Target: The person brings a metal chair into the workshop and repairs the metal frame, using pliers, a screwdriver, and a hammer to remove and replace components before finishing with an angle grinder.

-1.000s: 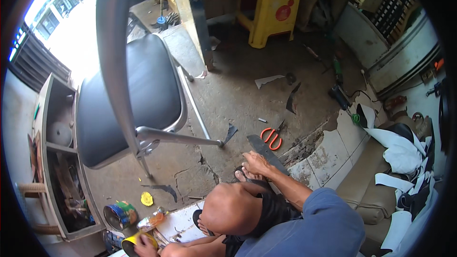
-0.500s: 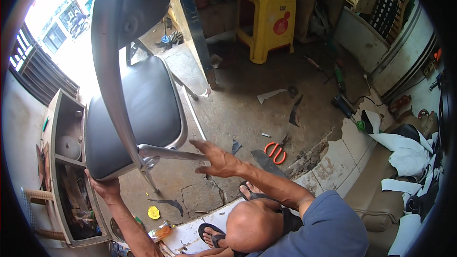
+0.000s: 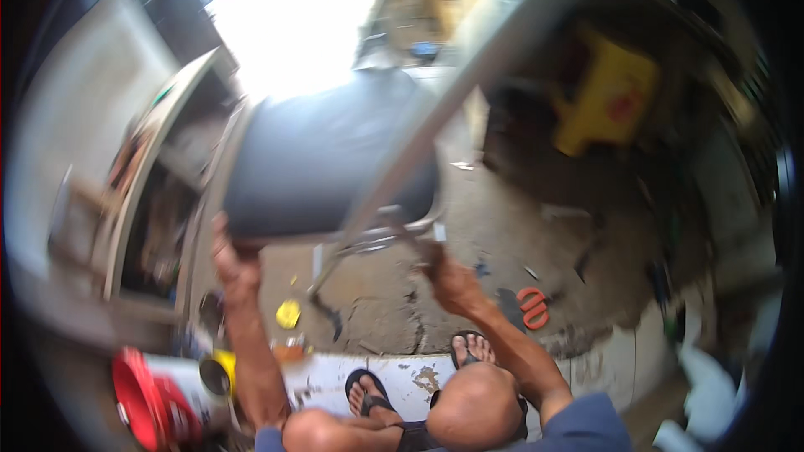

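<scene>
A chair with a dark padded seat [image 3: 322,159] and a grey metal frame [image 3: 435,109] is raised in front of me, blurred by motion. My left hand [image 3: 230,255] grips the seat's near left edge. My right hand [image 3: 444,272] holds the metal frame under the seat's near right corner. My knees and sandalled feet [image 3: 368,393] show at the bottom of the view.
Orange-handled scissors [image 3: 531,307] lie on the cracked concrete floor to the right. A yellow stool [image 3: 607,100] stands at the back right. A wooden shelf unit [image 3: 146,201] is on the left. A red and white bucket [image 3: 159,393] and a small yellow lid [image 3: 288,314] sit near my left leg.
Both hands have come up from the floor and taken hold of the chair. The view has swung left and closer, with the chair now filling the middle.
</scene>
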`<action>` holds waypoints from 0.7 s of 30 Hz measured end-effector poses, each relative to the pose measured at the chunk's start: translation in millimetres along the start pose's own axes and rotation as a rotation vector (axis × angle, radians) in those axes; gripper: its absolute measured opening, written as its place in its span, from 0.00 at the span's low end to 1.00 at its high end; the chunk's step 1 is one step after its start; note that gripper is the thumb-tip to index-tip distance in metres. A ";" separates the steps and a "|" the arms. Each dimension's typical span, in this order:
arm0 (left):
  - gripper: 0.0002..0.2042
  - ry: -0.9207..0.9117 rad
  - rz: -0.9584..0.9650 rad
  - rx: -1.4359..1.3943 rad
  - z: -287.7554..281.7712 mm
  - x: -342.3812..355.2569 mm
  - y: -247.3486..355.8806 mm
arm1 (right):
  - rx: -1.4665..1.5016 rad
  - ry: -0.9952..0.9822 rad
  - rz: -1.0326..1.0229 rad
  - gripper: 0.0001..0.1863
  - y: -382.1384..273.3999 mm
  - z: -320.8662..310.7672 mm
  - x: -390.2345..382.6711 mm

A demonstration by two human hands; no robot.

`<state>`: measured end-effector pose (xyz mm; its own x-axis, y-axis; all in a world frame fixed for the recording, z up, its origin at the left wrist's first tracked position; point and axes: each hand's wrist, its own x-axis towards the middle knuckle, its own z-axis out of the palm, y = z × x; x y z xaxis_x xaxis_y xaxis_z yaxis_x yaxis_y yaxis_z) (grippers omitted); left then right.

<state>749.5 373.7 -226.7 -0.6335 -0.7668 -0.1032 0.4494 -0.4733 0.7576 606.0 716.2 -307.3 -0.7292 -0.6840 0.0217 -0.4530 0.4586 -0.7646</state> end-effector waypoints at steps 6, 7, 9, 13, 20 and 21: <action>0.23 0.041 0.029 -0.160 -1.3 -32.5 -33.8 | 0.112 0.127 -0.077 0.17 71.9 0.5 37.8; 0.20 -0.032 -0.016 -0.238 2.2 -46.7 -32.3 | 0.154 0.145 -0.078 0.18 76.8 1.4 55.6; 0.18 -0.043 -0.018 -0.116 8.0 -82.6 -22.9 | 0.022 0.046 -0.135 0.20 84.0 -12.2 85.2; 0.17 -0.221 -0.124 0.871 -18.8 -168.9 7.5 | -0.022 0.191 -0.133 0.24 102.9 -10.3 127.0; 0.17 0.333 -0.138 1.362 -101.5 -331.4 71.0 | -0.344 -0.177 -0.398 0.25 270.0 74.8 126.9; 0.15 0.457 -0.036 1.364 -116.9 -342.0 80.0 | -0.401 -0.339 -0.448 0.25 295.7 82.2 122.9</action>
<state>1075.7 547.4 -206.1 -0.2598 -0.9568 -0.1306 -0.6705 0.0814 0.7374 424.6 721.1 -583.6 -0.2557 -0.9664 0.0272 -0.8757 0.2196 -0.4299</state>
